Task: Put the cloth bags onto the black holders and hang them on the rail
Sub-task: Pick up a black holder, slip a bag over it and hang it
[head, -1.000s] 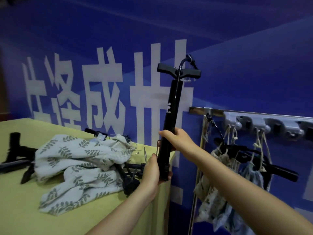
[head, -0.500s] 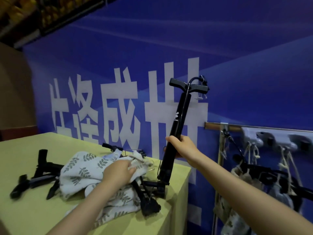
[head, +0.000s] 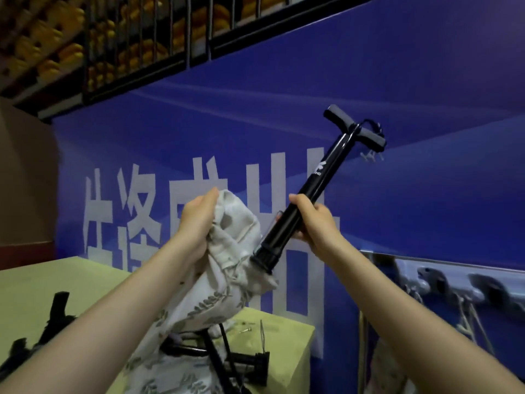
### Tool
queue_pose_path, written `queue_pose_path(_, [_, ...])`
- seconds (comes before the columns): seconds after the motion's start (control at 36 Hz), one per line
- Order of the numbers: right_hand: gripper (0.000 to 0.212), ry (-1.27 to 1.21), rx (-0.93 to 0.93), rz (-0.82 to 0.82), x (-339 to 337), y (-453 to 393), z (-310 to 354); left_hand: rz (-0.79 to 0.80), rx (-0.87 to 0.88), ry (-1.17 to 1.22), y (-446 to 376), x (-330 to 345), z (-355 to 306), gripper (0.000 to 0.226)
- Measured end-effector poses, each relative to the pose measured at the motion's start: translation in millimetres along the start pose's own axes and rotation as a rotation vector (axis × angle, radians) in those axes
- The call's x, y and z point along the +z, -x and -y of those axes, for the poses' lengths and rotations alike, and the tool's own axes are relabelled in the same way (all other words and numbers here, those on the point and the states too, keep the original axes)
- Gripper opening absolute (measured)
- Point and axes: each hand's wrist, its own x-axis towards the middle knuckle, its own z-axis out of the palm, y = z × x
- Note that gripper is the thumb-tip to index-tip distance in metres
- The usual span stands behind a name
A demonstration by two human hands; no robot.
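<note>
My right hand (head: pixel 314 223) grips the shaft of a black holder (head: pixel 309 184), a long tube with a T-handle at its top, tilted up to the right. My left hand (head: pixel 199 220) grips the bunched mouth of a white cloth bag with a leaf print (head: pixel 224 268), lifted off the table. The holder's lower end touches the bag's opening. The rest of the bag hangs down toward the table. The rail (head: pixel 443 263) with grey hooks runs at the lower right, with cloth bags (head: pixel 389 365) hanging under it.
A yellow table (head: pixel 85 282) at lower left carries more black holders (head: pixel 241 362) and another one at its left edge (head: pixel 54 317). A blue wall with large white characters (head: pixel 136 211) stands behind. Shelving with yellow items is overhead.
My left hand took hold of the leaf-print bag on the table and lifted it up to the holder's lower end. The holder tilted further right. The view moved upward.
</note>
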Motion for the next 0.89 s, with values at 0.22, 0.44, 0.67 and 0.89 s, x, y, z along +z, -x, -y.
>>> queue_pose_path(0.22, [0.018,0.111,-0.109,-0.07,-37.4,11.5,65.2,0.461,-0.266,0.177,44.4,77.3,11.0,0.041])
queue_pose_path(0.44, [0.021,0.307,-0.098,-0.202,-100.5,50.0,59.0,0.497,-0.346,0.329,86.3,146.4,24.7,0.04])
queue_pose_path(0.67, [0.021,0.292,-0.129,-0.295,-133.5,90.0,32.2,0.596,-0.455,0.469,119.1,159.2,51.1,0.043])
queue_pose_path(0.89, [0.017,0.368,-0.141,-0.368,-135.8,103.3,0.7,0.671,-0.385,0.428,131.7,146.6,75.5,0.041])
